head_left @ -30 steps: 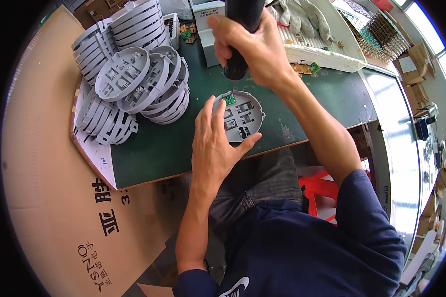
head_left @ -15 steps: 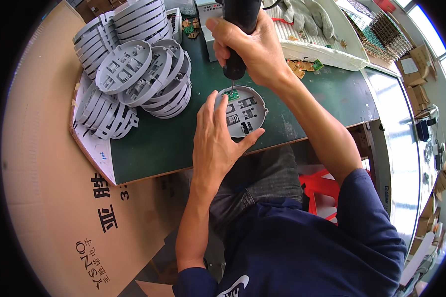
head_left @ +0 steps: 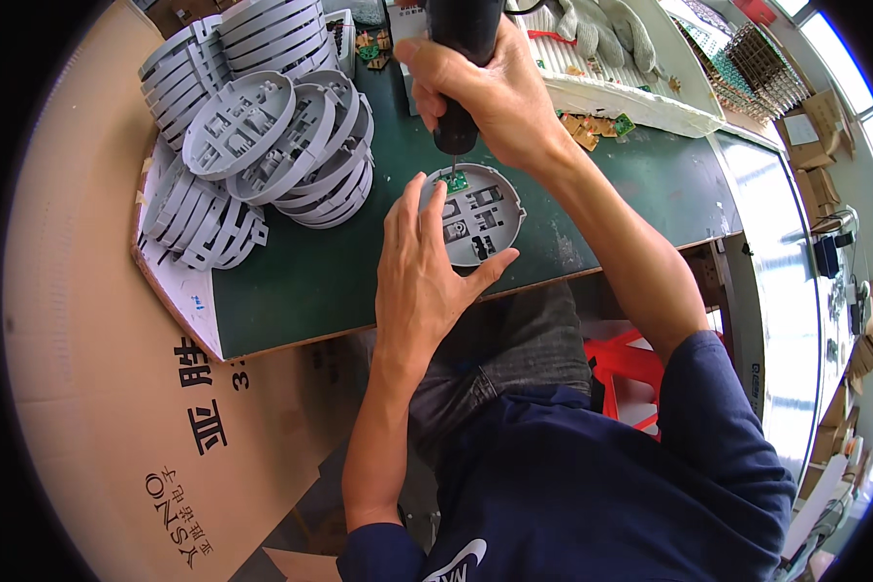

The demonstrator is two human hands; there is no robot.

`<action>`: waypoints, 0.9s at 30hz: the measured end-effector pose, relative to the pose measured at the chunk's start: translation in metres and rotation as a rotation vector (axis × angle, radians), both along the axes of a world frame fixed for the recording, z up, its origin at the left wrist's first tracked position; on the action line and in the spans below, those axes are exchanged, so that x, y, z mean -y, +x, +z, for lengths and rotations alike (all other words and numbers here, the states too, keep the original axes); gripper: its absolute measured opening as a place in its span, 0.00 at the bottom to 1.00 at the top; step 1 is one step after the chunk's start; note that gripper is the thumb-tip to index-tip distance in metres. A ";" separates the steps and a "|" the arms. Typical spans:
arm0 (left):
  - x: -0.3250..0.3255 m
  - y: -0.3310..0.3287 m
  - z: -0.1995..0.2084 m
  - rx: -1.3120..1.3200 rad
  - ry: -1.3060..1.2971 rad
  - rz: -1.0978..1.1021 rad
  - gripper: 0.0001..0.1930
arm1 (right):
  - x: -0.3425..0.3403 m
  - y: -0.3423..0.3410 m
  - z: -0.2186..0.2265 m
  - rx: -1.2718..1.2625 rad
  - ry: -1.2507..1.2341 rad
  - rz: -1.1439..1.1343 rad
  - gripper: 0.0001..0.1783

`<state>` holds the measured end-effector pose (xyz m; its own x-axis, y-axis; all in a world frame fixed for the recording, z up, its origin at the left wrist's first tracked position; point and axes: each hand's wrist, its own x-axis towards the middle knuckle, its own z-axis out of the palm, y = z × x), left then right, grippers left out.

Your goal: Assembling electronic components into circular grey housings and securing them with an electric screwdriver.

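A round grey plastic housing (head_left: 502,233) with several cut-outs lies on the green table, near its front edge. My left hand (head_left: 422,257) spans its left and near sides, fingertips at the upper left of the rim and thumb at the lower right. Inside the housing's far part sits a small green circuit board (head_left: 458,181). Wrapped around a black electric screwdriver (head_left: 464,39), my right hand (head_left: 504,92) keeps it upright over that board. The thin bit reaches down to the board; the screw itself is too small to make out.
Stacked grey housings (head_left: 252,126) crowd the table's left end. Small brown and green boards (head_left: 592,129) lie beside a white foam tray (head_left: 630,102) at the far right, which holds grey gloves (head_left: 601,29). A large cardboard sheet (head_left: 97,320) stands left; a red stool (head_left: 626,373) is below.
The whole view has shifted very slightly. Both hands, the screwdriver and the housing keep nearly the same places, with the bit still at the green board.
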<state>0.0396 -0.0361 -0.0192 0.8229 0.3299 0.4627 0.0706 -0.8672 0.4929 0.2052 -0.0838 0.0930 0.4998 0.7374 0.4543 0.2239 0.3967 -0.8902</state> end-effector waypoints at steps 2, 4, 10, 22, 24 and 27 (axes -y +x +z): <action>0.000 0.000 0.000 0.003 0.010 0.001 0.48 | 0.001 -0.002 0.001 -0.027 -0.022 0.027 0.14; 0.000 0.000 -0.001 -0.010 -0.004 0.004 0.48 | 0.001 -0.008 0.004 -0.057 -0.034 0.035 0.17; 0.000 0.001 -0.001 -0.005 0.008 0.002 0.49 | 0.004 -0.001 -0.004 -0.028 -0.099 0.037 0.19; 0.000 0.001 0.002 0.027 -0.013 0.015 0.47 | 0.003 0.009 0.004 0.026 -0.218 0.107 0.25; -0.002 -0.003 -0.001 0.016 -0.010 0.007 0.50 | -0.011 0.002 -0.010 0.087 -0.054 0.002 0.31; -0.006 -0.016 0.010 0.071 -0.021 -0.047 0.52 | -0.012 0.001 -0.001 0.097 -0.039 -0.009 0.32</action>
<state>0.0234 -0.0304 -0.0088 0.8027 0.3024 0.5140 -0.0055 -0.8582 0.5133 0.2062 -0.0714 0.0925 0.4614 0.7512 0.4720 0.3136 0.3595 -0.8789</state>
